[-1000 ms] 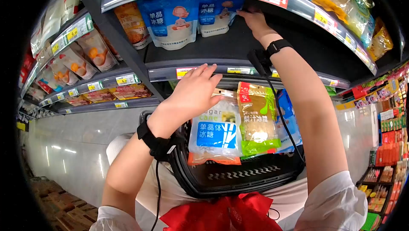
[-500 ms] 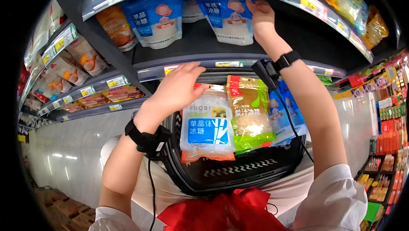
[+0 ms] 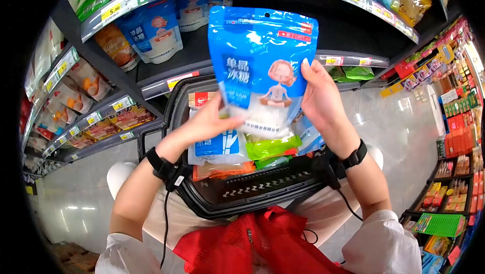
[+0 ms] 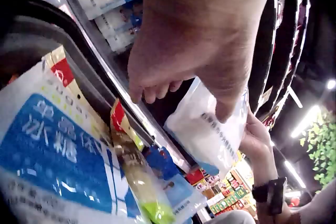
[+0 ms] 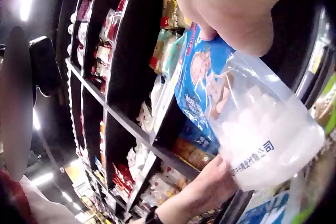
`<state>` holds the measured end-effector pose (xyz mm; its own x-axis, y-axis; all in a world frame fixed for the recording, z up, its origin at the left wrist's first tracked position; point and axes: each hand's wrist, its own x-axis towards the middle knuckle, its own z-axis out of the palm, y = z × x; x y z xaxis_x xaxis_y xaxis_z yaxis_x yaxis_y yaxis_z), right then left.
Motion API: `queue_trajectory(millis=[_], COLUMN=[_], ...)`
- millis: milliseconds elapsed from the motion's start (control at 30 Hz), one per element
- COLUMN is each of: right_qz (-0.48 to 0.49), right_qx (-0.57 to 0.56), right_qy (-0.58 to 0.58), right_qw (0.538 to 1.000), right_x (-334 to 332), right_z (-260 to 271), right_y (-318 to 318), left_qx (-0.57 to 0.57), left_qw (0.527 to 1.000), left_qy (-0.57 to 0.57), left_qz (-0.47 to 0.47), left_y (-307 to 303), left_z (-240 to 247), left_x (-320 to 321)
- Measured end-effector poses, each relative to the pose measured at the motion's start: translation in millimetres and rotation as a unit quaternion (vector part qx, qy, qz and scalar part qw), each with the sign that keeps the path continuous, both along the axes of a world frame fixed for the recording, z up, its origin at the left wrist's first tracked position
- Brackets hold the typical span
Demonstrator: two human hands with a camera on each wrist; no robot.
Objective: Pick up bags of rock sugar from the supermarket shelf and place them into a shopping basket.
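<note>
A blue stand-up bag of rock sugar (image 3: 262, 72), with a cartoon child on its front and a clear bottom, is held up over the black basket. My right hand (image 3: 326, 94) grips its right edge, thumb on the front and fingers hidden behind. At its lower left corner my left hand (image 3: 204, 122) holds it, the thumb across the front. White lumps (image 5: 262, 119) show through the clear part in the right wrist view. Beneath it, a white-and-blue sugar bag (image 4: 58, 145) and a green-and-brown bag (image 4: 139, 171) lie in the basket.
The black basket (image 3: 237, 203) stands between the person's knees, close to the shelf front. More blue sugar bags (image 3: 151, 31) stand on the dark shelf (image 3: 197, 49). Price tags run along the shelf edges. Stocked racks (image 3: 459, 122) line the right side.
My right hand has brought the blue sugar bag off the shelf, towards the body and over the basket. The left hand has moved from above the basket's bags to this bag's lower corner.
</note>
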<state>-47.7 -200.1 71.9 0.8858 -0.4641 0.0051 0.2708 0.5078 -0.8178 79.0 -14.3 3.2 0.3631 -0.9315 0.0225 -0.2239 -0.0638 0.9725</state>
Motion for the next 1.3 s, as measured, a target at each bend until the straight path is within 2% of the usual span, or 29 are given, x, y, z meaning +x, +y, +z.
queue_trajectory(millis=[33,67,100,167,233,300,333,367,433,567,600,633,700,833,1300], right_qz=[0.01,0.005,0.001,0.013,0.026,0.132,0.155,0.205,0.198,0.183,0.188,0.188,0.194,0.198,0.181], right_qx=[0.008,0.022,0.037,0.045,0.055,0.078,0.055,0.071,0.048,0.077,0.057,0.06,-0.003,-0.001,-0.014], right_qy=[0.006,0.002,-0.002,0.014,0.036,0.049,0.101,0.096,0.134,0.177,0.188,0.189,0.188,0.209,0.212], right_qw=[1.0,1.0,0.999,0.999,0.997,0.987,0.981,0.971,0.97,0.964,0.962,0.962,0.963,0.958,0.96], right_x=[-6,-7,-7,-9,-12,-21,-26,-27,-31,-26,-26,-26,-27,-32,-38], right_z=[0,-6,-13,-19,-25,-32,-40,-53,-65,-74,-78,-79,-81,-90,-82], right_y=[4,2,1,-2,-3,0,2,2,18,29,27,26,25,27,30], left_qx=[-0.001,-0.009,-0.004,0.01,0.016,0.02,0.0,0.005,0.006,0.064,0.053,0.055,0.061,0.068,0.073], left_qw=[0.999,0.992,0.992,0.978,0.978,0.955,0.945,0.944,0.939,0.943,0.964,0.963,0.977,0.988,0.99], left_qy=[0.038,0.123,0.122,0.205,0.203,0.276,0.302,0.307,0.305,0.285,0.228,0.23,0.168,0.116,0.094], left_qz=[-0.032,-0.02,-0.019,0.027,0.052,0.109,0.124,0.125,0.161,0.162,0.126,0.126,0.112,0.074,0.073], left_y=[0,1,2,5,9,10,10,9,6,4,5,6,9,10,11], left_z=[4,2,0,-2,7,15,16,13,8,-1,-9,-14,-18,-19,-26], left_x=[-9,-17,-25,-40,-48,-51,-50,-49,-45,-46,-46,-47,-52,-53,-56])
